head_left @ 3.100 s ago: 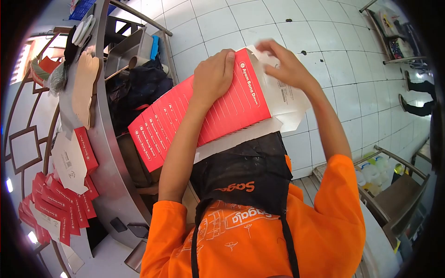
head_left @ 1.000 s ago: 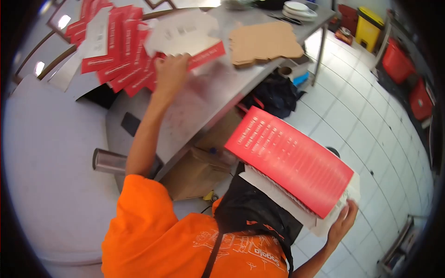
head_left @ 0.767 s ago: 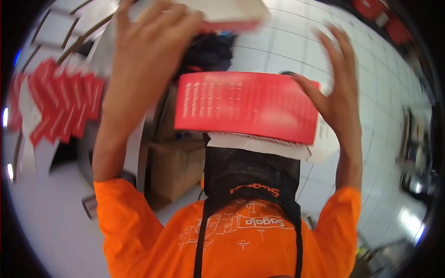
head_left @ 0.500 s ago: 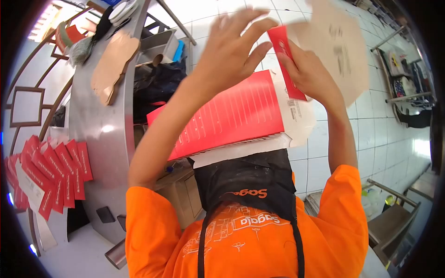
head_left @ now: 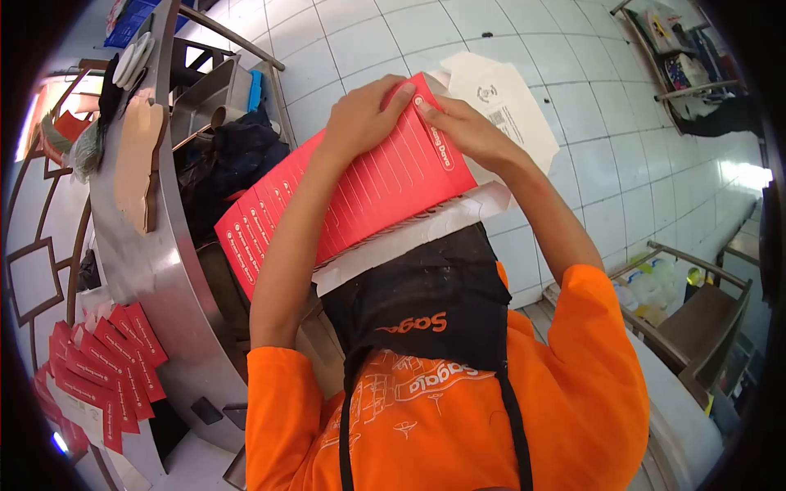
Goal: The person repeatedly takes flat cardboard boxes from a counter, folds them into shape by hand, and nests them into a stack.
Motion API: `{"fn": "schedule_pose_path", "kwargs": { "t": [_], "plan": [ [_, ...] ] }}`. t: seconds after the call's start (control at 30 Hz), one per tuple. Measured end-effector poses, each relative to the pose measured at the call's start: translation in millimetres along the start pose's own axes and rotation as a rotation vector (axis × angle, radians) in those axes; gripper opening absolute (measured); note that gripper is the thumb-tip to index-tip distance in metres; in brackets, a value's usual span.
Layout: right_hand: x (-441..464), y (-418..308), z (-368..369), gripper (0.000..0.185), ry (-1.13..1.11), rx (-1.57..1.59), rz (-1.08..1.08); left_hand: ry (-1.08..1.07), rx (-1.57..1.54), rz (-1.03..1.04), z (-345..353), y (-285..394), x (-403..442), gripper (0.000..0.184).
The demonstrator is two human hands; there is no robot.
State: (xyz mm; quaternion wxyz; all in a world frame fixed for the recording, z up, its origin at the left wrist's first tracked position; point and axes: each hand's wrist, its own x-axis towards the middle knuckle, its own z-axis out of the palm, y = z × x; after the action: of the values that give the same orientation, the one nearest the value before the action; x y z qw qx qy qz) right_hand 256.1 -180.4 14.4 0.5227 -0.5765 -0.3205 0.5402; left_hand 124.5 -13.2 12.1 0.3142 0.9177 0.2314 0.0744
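Square tiles [head_left: 585,135] spread below; your left hand [head_left: 366,121] and right hand [head_left: 473,133], thumbs pointing inward, clamp fingers on the ridged cardboard stack [head_left: 372,196].

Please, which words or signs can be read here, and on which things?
"Ayam Bang Dava": red carton stack, repeated.
"Sagala": orange shirt.
"Saga": black apron, the rest unclear.
Too small to read: print and symbol on the pale flap; lettering on the fanned red cartons on the table.

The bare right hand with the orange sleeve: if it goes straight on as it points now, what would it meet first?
Probably the bare left hand, lying just ahead on the long red cardboard stack with white print; the gap in depth is hard to judge.
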Motion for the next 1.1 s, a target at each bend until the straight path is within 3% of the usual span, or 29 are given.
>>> {"fn": "schedule_pose_path", "kwargs": {
  "t": [0.13, 0.23, 0.33, 0.37, 0.47, 0.7, 0.8, 0.83, 0.9, 0.97, 1.1],
  "plan": [
    [-27, 3, -19, 0.058, -0.036, 0.126, 0.060, -0.014, 0.043, -0.010, 0, 7, -3, 0.056],
    [-68, -15, -51, 0.044, -0.250, -0.524, 0.048, -0.033, 0.030, -0.033, -1, 7, -3, 0.057],
    [-93, 29, -51, 0.033, -0.167, -1.024, -0.242, -0.001, 0.055, -0.009, 2, 5, -3, 0.059],
    [-89, 52, -46, 0.016, -0.086, -1.142, -0.371, -0.017, 0.053, -0.015, 1, 6, -2, 0.060],
    [-83, 72, -48, 0.008, -0.103, -1.094, -0.430, -0.006, 0.083, -0.029, 4, 12, -4, 0.059],
    [-83, 97, -24, 0.008, -0.109, -0.804, -0.442, 0.055, 0.135, -0.023, 11, 12, -8, 0.055],
    [-79, 78, -39, 0.019, -0.293, -0.833, -0.256, 0.070, 0.119, -0.009, 11, 10, -7, 0.050],
    [-72, 35, -49, 0.028, -0.466, -0.788, -0.074, 0.075, 0.110, -0.006, 9, 12, -7, 0.049],
    [-48, 18, -71, 0.034, -0.294, -0.769, -0.038, 0.081, 0.094, -0.004, 6, 18, -9, 0.046],
    [-11, 6, -67, 0.030, 0.188, -0.676, -0.370, 0.133, 0.092, 0.031, 9, 16, -10, 0.044],
    [58, 13, -55, 0.020, 0.047, -0.723, -0.254, 0.167, 0.141, 0.064, 13, 10, -9, 0.044]
  ]
}}
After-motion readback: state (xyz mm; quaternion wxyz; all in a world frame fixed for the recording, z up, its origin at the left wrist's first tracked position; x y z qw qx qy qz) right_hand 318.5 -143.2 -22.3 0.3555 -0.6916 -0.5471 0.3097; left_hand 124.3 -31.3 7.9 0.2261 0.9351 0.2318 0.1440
